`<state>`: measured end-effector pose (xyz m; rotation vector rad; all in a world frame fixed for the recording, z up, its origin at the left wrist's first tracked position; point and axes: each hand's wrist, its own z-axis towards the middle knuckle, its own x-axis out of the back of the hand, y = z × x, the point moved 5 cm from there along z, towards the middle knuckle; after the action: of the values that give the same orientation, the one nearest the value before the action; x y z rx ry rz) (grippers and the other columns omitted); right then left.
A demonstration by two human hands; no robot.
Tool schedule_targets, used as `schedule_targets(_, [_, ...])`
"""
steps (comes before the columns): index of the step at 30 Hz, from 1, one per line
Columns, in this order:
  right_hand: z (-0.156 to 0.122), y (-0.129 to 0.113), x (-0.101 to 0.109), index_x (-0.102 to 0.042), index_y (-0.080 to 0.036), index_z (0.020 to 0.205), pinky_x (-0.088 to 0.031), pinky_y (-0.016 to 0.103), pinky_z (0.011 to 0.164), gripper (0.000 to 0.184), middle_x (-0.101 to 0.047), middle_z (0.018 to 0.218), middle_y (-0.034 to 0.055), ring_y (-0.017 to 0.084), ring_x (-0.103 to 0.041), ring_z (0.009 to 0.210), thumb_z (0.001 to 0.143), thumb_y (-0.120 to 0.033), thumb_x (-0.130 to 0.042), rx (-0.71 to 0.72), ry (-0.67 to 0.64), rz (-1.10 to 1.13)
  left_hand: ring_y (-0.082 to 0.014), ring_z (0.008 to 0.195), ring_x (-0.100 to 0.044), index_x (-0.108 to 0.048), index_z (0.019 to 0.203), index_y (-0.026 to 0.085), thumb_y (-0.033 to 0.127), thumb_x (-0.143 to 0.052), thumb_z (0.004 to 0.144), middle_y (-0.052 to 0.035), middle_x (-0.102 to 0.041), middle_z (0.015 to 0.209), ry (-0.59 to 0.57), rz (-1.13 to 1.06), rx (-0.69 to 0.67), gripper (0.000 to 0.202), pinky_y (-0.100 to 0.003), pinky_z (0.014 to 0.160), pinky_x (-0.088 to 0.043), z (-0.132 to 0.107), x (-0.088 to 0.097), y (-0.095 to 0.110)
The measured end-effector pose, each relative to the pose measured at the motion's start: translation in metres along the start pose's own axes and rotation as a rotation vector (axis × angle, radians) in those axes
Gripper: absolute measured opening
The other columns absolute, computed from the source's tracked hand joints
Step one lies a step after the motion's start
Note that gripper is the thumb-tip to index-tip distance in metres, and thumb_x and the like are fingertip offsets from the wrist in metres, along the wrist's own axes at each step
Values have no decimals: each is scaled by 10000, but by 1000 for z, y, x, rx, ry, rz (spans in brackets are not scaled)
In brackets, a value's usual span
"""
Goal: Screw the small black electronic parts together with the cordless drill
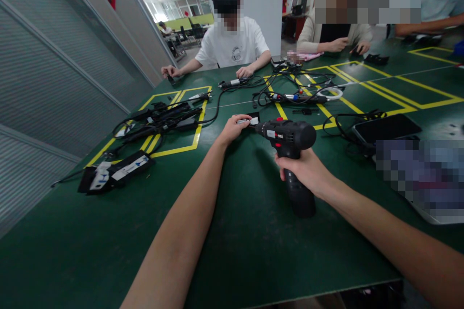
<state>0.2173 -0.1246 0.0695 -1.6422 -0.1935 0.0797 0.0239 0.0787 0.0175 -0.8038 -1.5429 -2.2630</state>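
My right hand (302, 166) is wrapped round the grip of a black cordless drill (290, 133) with red buttons. The drill points left, and its chuck end is close to a small white piece (253, 121) by my left fingertips. Whether the bit touches that piece is too small to tell. My left hand (235, 129) is closed on the white piece, keeping it low over the table beside a flat black part (253, 115). The fingers partly cover the white piece, so its exact kind is unclear.
The green table (253, 246) carries yellow tape outlines. Black cables and tools (163, 120) lie left, black pieces with white labels (116, 171) nearer. More cables (290, 96) lie beyond the drill, a dark phone-like device (386, 130) at right. A person (235, 41) sits opposite, others far right.
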Motion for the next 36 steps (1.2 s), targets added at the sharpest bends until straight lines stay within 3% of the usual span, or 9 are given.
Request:
schedule_targets(10, [0,0,0,-603,-170,771,-406,281,509,64,-578,545,-9,143,-558,481,709,-176,-586,-1,12,-18,-229,1093,-539,-691,1040,210,378,-555,781,-44,-652,1119,-5,-6,4,337,-371,1021,-392,0,0,1])
schedule_targets(17, [0,0,0,-606,-169,783,-413,288,508,109,-605,632,12,143,-569,502,692,-141,-554,8,-3,2,-225,1097,-542,-694,1039,217,369,-559,783,-45,-649,1119,2,-4,-21,326,-374,1041,-375,0,1,1])
schedule_targets(36, [1,-1,-1,-599,-165,792,-407,284,500,101,-589,621,4,143,-564,494,697,-148,-569,17,13,-8,-224,1085,-554,-694,1042,212,369,-562,787,-49,-647,1132,10,-34,-14,327,-370,1028,-387,1,0,-3])
